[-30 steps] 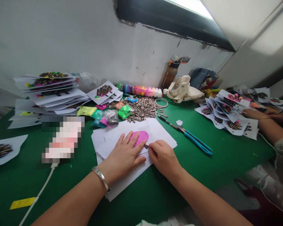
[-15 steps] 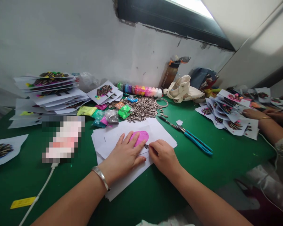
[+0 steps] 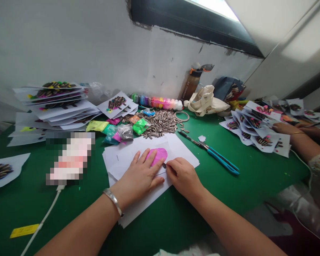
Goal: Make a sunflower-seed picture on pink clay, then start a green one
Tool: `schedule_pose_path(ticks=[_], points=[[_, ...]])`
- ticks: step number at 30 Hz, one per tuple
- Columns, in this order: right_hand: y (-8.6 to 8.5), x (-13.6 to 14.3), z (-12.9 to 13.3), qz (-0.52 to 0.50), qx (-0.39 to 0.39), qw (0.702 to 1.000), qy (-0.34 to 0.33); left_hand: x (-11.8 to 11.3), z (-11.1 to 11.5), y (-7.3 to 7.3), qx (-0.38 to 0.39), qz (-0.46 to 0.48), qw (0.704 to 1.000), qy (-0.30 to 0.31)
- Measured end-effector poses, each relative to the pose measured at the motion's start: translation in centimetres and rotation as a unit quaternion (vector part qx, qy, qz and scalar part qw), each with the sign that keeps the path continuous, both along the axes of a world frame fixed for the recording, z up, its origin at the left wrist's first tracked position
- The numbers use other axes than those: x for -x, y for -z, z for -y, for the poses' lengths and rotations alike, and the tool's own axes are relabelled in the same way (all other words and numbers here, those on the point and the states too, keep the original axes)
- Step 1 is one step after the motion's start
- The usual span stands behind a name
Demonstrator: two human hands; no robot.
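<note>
My left hand lies flat with fingers apart on a stack of white paper sheets. Its fingertips rest over a flattened pink clay patch on the top sheet. Just right of the index fingertip, my right hand is closed in a pinch at a small dark piece beside the pink patch. Whether that piece is clay or a seed I cannot tell. Beyond the sheets lies a heap of striped sunflower seeds, with bagged coloured clay, such as a green packet, at its left.
Blue tweezers and a black pen-like tool lie to the right. Sheets with seed pictures are piled at left and right. A bottle and cloth bag stand behind. Another person's arm reaches in at right.
The view has shifted very slightly. Both hands stay in nearly the same place, with the right fingers still at the small dark piece.
</note>
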State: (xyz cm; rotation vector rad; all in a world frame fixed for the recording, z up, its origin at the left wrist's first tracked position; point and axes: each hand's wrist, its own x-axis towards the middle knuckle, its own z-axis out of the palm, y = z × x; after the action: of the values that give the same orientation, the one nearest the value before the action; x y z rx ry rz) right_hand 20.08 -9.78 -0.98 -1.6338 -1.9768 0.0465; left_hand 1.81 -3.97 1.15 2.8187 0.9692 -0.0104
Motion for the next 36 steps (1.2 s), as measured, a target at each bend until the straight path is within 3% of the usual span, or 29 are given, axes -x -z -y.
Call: schedule_pose_path(ticks=[27, 36], points=[[-0.22, 0.05, 0.70, 0.016, -0.007, 1.000, 0.006, 0.15, -0.05, 0.63, -0.014, 0.019, 1.000, 0.001], [-0.18, 0.01, 0.65, 0.011, -0.004, 1.000, 0.014, 0.05, -0.03, 0.22, -0.007, 0.001, 1.000, 0.000]])
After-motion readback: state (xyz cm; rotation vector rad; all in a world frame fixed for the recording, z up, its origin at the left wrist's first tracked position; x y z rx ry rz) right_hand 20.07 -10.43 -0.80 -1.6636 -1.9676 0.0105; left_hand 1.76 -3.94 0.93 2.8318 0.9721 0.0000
